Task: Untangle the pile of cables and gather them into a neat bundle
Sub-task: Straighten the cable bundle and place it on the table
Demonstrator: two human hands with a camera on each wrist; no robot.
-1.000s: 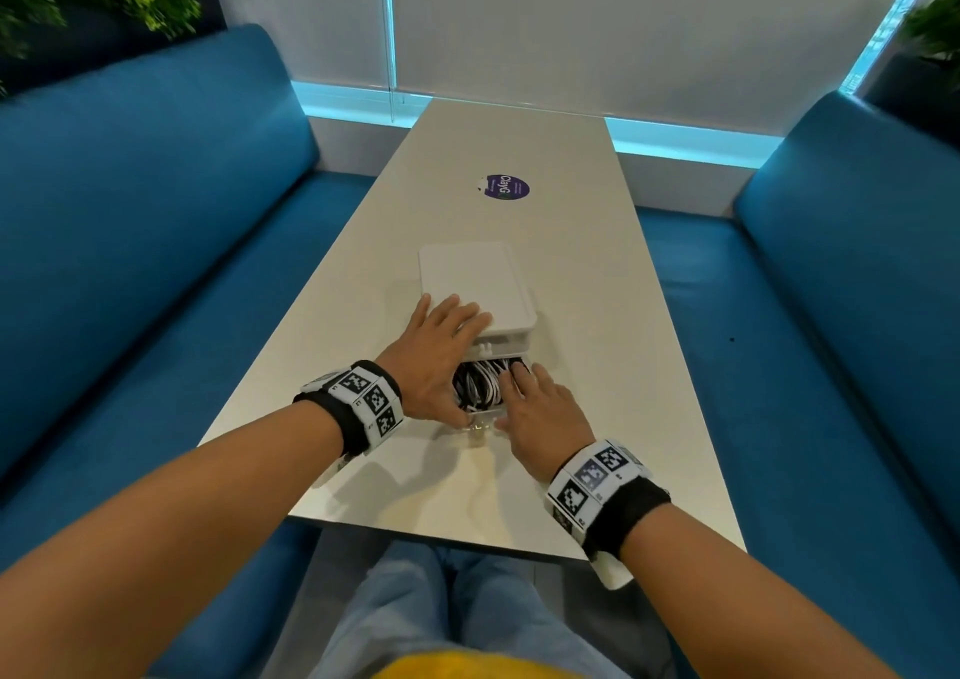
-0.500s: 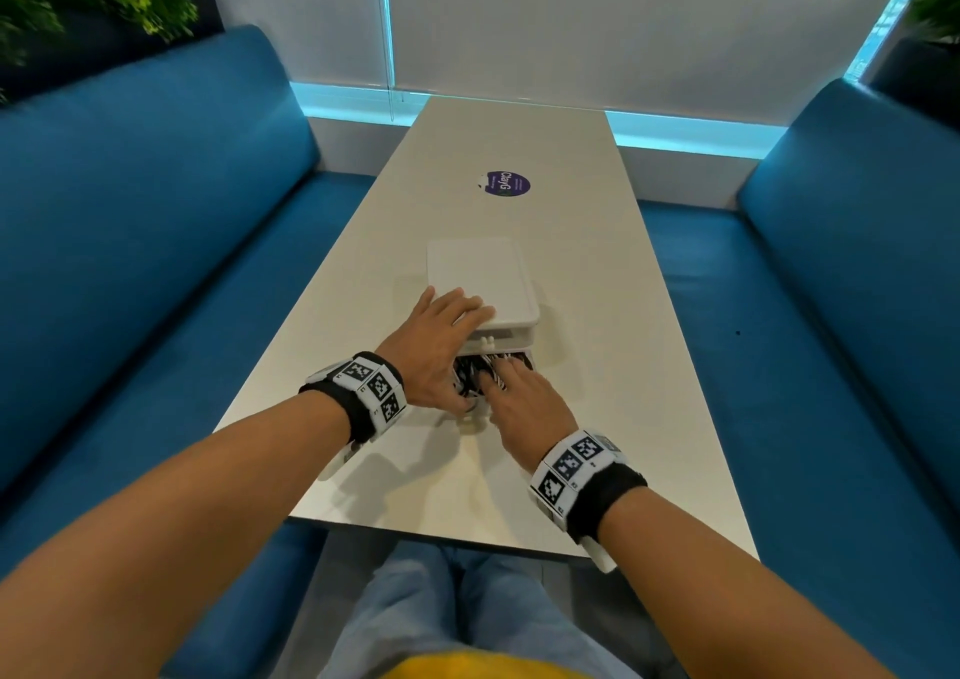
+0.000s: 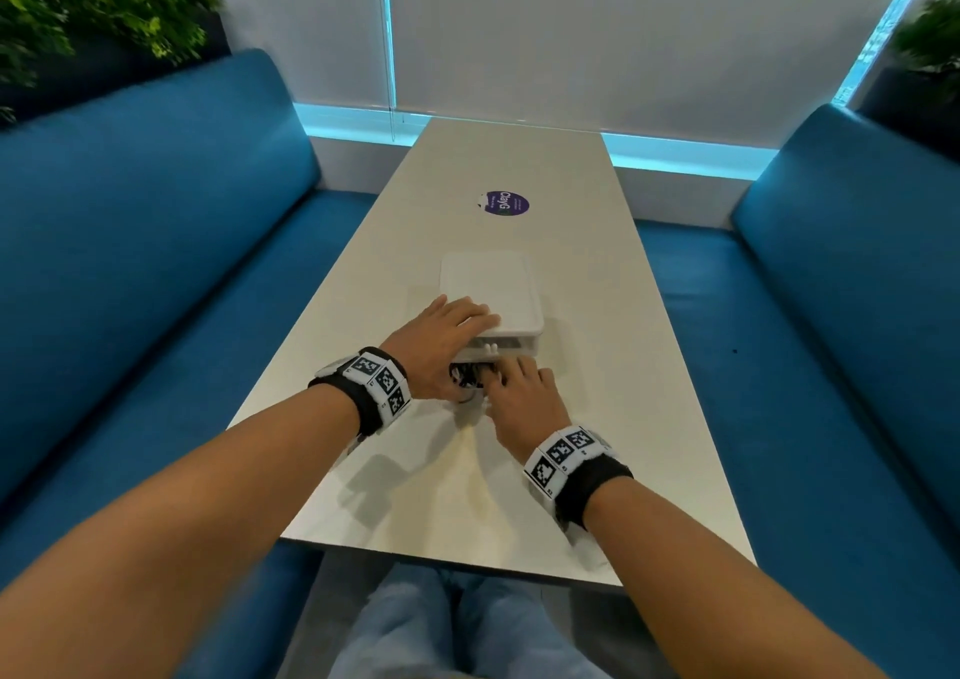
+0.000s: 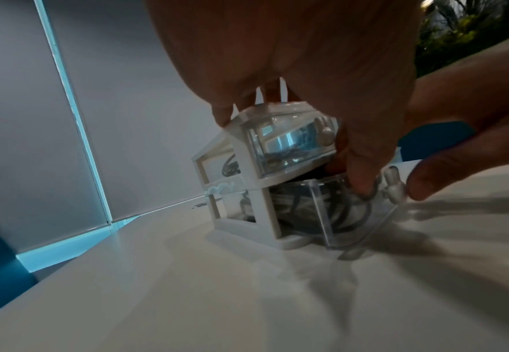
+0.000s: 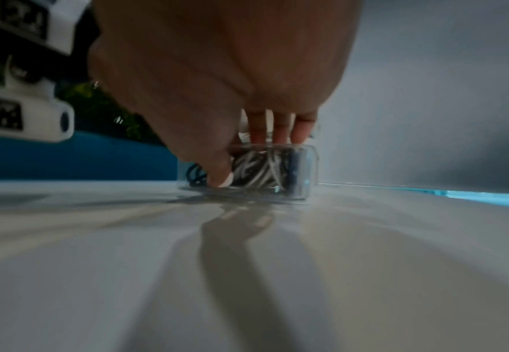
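Observation:
A small white drawer box (image 3: 493, 289) (image 4: 245, 147) stands mid-table. Its clear lower drawer (image 4: 322, 214) (image 5: 307, 166) is pulled out towards me and holds a tangle of black and white cables (image 3: 464, 374) (image 4: 289, 202) (image 5: 256, 171). My left hand (image 3: 441, 335) (image 4: 307, 47) lies flat on the box's top, with its thumb down beside the drawer. My right hand (image 3: 519, 398) (image 5: 216, 59) reaches over the drawer's front rim. Its fingers dip in among the cables, while the thumb stays outside against the clear front wall. The fingertips inside the drawer are hidden.
The long white table (image 3: 467, 496) carries a round purple sticker (image 3: 506, 204) beyond the box. Blue sofas (image 3: 130, 289) (image 3: 857, 315) flank both sides, with plants (image 3: 78, 8) behind the left one. A blind-covered window closes the far end.
My right hand has moved forward from the drawer's front right corner until its fingers sit inside, covering most of the cables. The left hand stays on the box.

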